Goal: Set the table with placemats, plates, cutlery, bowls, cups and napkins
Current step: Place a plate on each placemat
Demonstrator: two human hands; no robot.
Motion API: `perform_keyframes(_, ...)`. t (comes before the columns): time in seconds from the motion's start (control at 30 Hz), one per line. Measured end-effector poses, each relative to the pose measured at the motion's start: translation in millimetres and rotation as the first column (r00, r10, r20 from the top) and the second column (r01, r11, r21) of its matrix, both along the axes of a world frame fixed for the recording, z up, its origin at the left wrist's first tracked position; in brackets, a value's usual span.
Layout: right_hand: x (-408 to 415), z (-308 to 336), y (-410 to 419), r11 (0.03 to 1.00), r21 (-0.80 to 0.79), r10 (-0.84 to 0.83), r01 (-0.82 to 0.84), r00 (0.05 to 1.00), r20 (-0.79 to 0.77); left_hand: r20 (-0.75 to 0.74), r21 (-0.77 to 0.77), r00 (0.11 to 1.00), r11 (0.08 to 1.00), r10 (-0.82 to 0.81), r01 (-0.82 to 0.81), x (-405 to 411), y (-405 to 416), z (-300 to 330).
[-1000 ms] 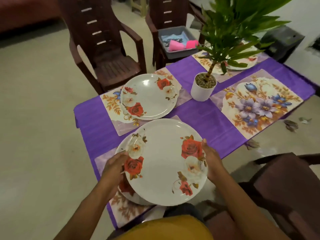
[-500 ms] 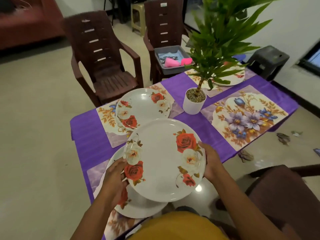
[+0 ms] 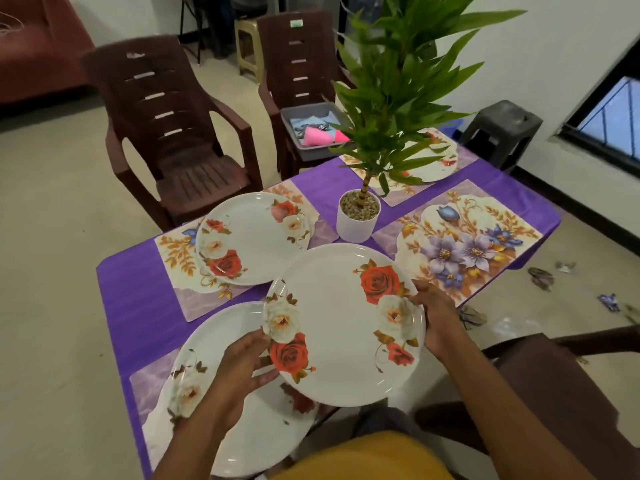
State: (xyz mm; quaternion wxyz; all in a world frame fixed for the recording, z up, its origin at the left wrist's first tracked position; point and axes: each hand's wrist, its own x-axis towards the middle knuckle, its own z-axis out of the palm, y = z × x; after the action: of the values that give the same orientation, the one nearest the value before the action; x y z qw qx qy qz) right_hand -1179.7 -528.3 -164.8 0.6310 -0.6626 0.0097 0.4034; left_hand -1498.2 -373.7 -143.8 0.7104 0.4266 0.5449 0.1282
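Observation:
I hold a white rose-patterned plate point(image 3: 341, 323) in the air above the table's near edge. My left hand point(image 3: 239, 368) grips its left rim and my right hand point(image 3: 438, 315) grips its right rim. Below it a second rose plate point(image 3: 207, 348) lies on the near-left placemat point(image 3: 145, 379). A third plate point(image 3: 256, 237) sits on the far-left placemat point(image 3: 173, 258). The right placemat point(image 3: 464, 244), with purple flowers, is bare. Another plate point(image 3: 436, 168) lies on the far placemat behind the plant.
A potted plant point(image 3: 358, 220) stands mid-table on the purple cloth point(image 3: 138, 292). A grey tub point(image 3: 304, 133) with pink cups and cutlery sits on the far chair. An empty brown chair point(image 3: 173, 140) stands far left, another chair point(image 3: 568, 382) near right, and a dark stool point(image 3: 502, 129) beyond the table.
The plate in my hands has lifted off the lower plate and shifted to the right. The lower plate now shows on the near-left placemat. My view has risen.

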Motion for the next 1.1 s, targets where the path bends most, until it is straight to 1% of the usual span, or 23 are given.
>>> perform_keyframes(0.13,48.6,-12.4,-5.6,0.999,-0.010,0.033,-0.033,0.999,0.002,-0.017,-0.029,0.998,0.998,-0.053,0.052,49.8,-14.3,-7.8)
perform_keyframes(0.27,119.6,-24.6,-9.9,0.993,-0.091,0.076,-0.077,0.997,-0.014,-0.076,-0.072,0.997,0.997,0.017,-0.022,113.1,-33.3,-21.2)
perform_keyframes(0.4,186.4,-33.0,-13.1,0.978,-0.143,0.155,-0.155,0.988,-0.012,-0.126,-0.112,0.990,0.991,0.064,-0.078,172.4,-55.3,-17.9)
perform_keyframes(0.53,230.9,-34.3,-13.0,0.965,-0.170,0.204,-0.200,0.979,0.005,-0.139,-0.106,0.989,0.993,0.043,-0.058,218.1,-66.0,-12.3)
perform_keyframes(0.73,269.2,-47.7,-21.0,0.960,-0.201,0.193,-0.193,0.981,-0.021,-0.164,-0.101,0.986,0.995,-0.011,-0.006,252.2,-63.9,-21.3)
perform_keyframes(0.83,275.4,-39.7,-29.1,0.970,-0.195,0.148,-0.147,0.989,-0.013,-0.145,-0.094,0.989,0.995,-0.037,0.024,263.4,-60.3,-26.6)
perform_keyframes(0.93,280.3,-28.7,-37.1,0.976,-0.167,0.137,-0.137,0.990,-0.012,-0.134,-0.101,0.988,0.993,-0.077,0.064,276.4,-60.6,-29.8)
perform_keyframes(1.03,292.0,-24.1,-41.5,0.963,-0.222,0.164,-0.154,0.986,0.029,-0.105,-0.095,0.989,0.991,-0.101,0.091,290.3,-61.3,-33.3)
perform_keyframes(1.1,303.5,-26.2,-44.0,0.954,-0.268,0.147,-0.133,0.989,0.032,-0.085,-0.108,0.992,0.990,-0.095,0.086,299.4,-63.0,-35.4)
